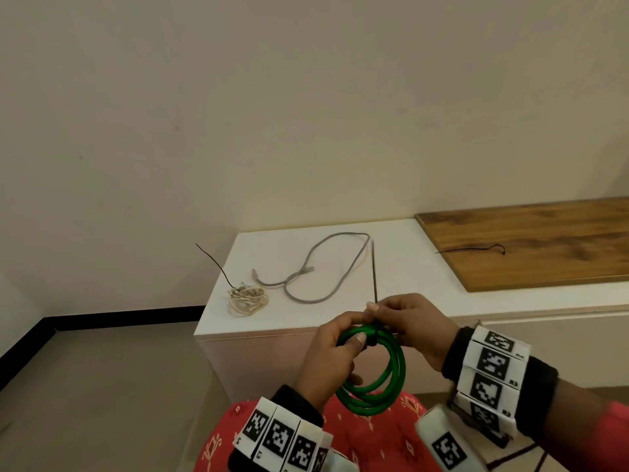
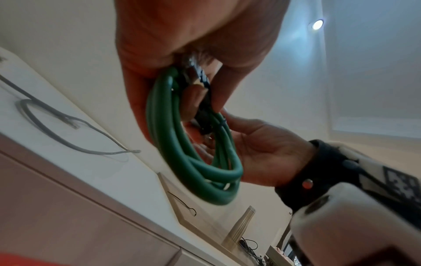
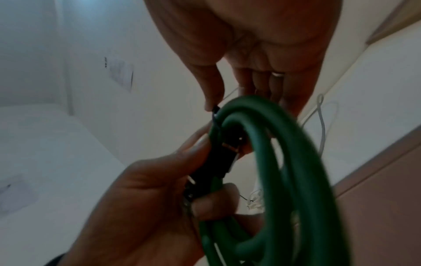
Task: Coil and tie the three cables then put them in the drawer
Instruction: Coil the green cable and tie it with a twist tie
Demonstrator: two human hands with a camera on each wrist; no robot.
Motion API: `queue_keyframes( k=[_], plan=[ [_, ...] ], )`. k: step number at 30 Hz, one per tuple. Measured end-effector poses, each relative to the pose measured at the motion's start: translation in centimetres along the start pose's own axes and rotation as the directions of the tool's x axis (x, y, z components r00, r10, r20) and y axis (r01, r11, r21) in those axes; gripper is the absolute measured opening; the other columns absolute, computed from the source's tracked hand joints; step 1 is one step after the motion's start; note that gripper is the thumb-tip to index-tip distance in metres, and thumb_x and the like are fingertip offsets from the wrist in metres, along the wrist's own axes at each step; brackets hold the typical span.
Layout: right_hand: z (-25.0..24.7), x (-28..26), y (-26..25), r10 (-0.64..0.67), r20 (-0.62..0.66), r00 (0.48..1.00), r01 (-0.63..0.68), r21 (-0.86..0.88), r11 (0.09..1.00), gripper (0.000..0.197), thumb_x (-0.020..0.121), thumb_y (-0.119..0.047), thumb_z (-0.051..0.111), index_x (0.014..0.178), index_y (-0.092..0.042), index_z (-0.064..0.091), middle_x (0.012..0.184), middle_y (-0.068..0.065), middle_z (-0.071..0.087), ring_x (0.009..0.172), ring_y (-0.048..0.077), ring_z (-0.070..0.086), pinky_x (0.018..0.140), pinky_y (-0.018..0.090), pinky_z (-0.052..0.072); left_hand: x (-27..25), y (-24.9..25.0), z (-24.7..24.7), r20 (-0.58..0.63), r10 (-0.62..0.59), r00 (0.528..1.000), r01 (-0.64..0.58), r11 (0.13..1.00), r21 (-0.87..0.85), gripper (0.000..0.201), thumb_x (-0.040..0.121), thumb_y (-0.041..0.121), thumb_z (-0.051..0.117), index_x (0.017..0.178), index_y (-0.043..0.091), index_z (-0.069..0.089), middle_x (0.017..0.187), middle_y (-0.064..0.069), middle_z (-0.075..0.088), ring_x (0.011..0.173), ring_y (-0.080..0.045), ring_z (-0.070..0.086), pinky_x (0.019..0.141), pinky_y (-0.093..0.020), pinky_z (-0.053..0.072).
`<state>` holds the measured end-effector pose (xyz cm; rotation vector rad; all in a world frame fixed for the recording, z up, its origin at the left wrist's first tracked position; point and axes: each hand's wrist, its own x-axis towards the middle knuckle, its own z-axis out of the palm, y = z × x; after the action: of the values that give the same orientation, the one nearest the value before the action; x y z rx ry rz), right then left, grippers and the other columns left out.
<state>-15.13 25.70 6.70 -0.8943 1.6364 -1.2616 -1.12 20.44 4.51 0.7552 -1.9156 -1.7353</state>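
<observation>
A green cable [image 1: 384, 379] is wound into a coil and held in front of the white cabinet top [image 1: 408, 294]. My left hand [image 1: 354, 338] grips the coil [image 2: 193, 153] at its top, over the black plugs [image 3: 216, 162]. My right hand [image 1: 377, 310] pinches a thin black zip tie [image 1: 374, 267] at the coil's top; its tail stands up above my fingers. A white cable [image 1: 246, 296] lies coiled and tied at the top's left edge. Beside it a grey cable [image 1: 326, 267] lies loose and uncoiled.
A wooden board [image 1: 544, 240] lies on the right of the cabinet top with another black zip tie [image 1: 476, 248] on it. The cabinet's pale front panels [image 2: 68, 198] are shut. A wall stands close behind, and the floor is to the left.
</observation>
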Motion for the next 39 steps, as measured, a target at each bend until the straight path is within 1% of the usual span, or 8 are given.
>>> queue_keyframes(
  k=[5,10,17,21,24,30,33,39],
  plan=[
    [0.2,0.0,0.1,-0.095,-0.099,0.991,0.104,0.093,0.99,0.023,0.086,-0.004,0.057,0.064,-0.003,0.051,0.07,0.011,0.064,0.059,0.013,0.063,0.055,0.018,0.053,0.1,-0.3,0.2,0.031,-0.003,1.0,0.001,0.998,0.069,0.025,0.093,0.003,0.042,0.093,0.024,0.054,0.086,-0.001,0.063,0.07,-0.007,0.054,0.058,-0.025,0.047],
    [0.0,0.4,0.4,-0.186,-0.166,0.968,0.185,-0.02,0.983,0.026,0.087,-0.003,0.056,0.062,-0.005,0.049,0.066,0.008,0.064,0.067,0.022,0.06,0.066,0.027,0.051,0.0,0.1,0.6,0.106,-0.014,0.994,0.002,0.993,0.115,0.016,0.097,0.008,0.034,0.096,0.015,0.049,0.076,0.003,0.061,0.052,-0.001,0.045,0.045,-0.016,0.036],
    [-0.2,1.0,0.2,-0.27,-0.203,0.941,0.252,-0.11,0.961,0.026,0.087,-0.007,0.057,0.063,-0.007,0.048,0.061,0.008,0.063,0.058,0.02,0.058,0.062,0.029,0.051,0.3,-0.2,1.4,-0.003,0.227,0.974,-0.194,0.841,0.505,0.016,0.092,0.027,0.05,0.105,0.019,0.053,0.079,0.008,0.057,0.075,-0.01,0.055,0.07,-0.028,0.043],
    [-0.3,1.2,-0.3,-0.351,-0.18,0.919,0.309,-0.223,0.924,0.027,0.087,-0.008,0.058,0.062,-0.01,0.048,0.056,0.007,0.06,0.047,0.005,0.056,0.053,0.016,0.048,0.6,-0.2,1.7,-0.072,0.253,0.965,-0.172,0.813,0.556,0.022,0.093,0.026,0.047,0.109,0.02,0.061,0.082,-0.002,0.065,0.077,-0.013,0.056,0.065,-0.022,0.038],
    [0.1,0.7,-0.4,-0.453,-0.133,0.881,0.383,-0.36,0.851,0.032,0.085,-0.006,0.06,0.059,-0.017,0.045,0.057,-0.001,0.06,0.049,-0.001,0.057,0.054,0.012,0.047,0.9,-0.7,1.5,-0.115,0.191,0.975,-0.1,0.835,0.541,0.02,0.092,0.025,0.05,0.104,0.021,0.065,0.085,-0.004,0.068,0.079,-0.015,0.061,0.063,-0.02,0.036],
    [1.9,-0.7,-0.4,-0.577,0.159,0.801,0.518,-0.667,0.536,0.017,0.084,-0.005,0.058,0.069,-0.012,0.054,0.063,-0.015,0.046,0.059,-0.003,0.041,0.057,0.01,0.031,1.2,-1.7,0.4,-0.121,0.063,0.991,-0.011,0.922,0.388,0.034,0.089,0.02,0.053,0.057,0.029,0.051,0.055,0.006,0.053,0.04,-0.002,0.045,0.054,-0.025,0.036],
    [1.8,-0.3,-0.5,-0.592,0.056,0.804,0.514,-0.565,0.646,0.034,0.084,-0.005,0.059,0.061,-0.021,0.04,0.06,-0.01,0.051,0.056,0.007,0.053,0.056,0.016,0.042,0.8,-2.0,0.3,-0.123,0.178,0.976,-0.112,0.901,0.419,0.028,0.089,0.019,0.053,0.063,0.03,0.055,0.055,0.007,0.052,0.048,-0.001,0.049,0.055,-0.021,0.035],
    [0.2,0.9,-0.9,-0.456,-0.105,0.884,0.397,-0.35,0.848,0.025,0.087,-0.007,0.058,0.065,-0.011,0.047,0.057,-0.003,0.06,0.049,-0.001,0.058,0.053,0.01,0.047,0.6,-2.1,0.2,-0.086,0.323,0.943,-0.248,0.848,0.468,0.024,0.087,0.031,0.05,0.109,0.03,0.059,0.067,0.011,0.06,0.07,0.001,0.058,0.06,-0.01,0.04]
  ],
)
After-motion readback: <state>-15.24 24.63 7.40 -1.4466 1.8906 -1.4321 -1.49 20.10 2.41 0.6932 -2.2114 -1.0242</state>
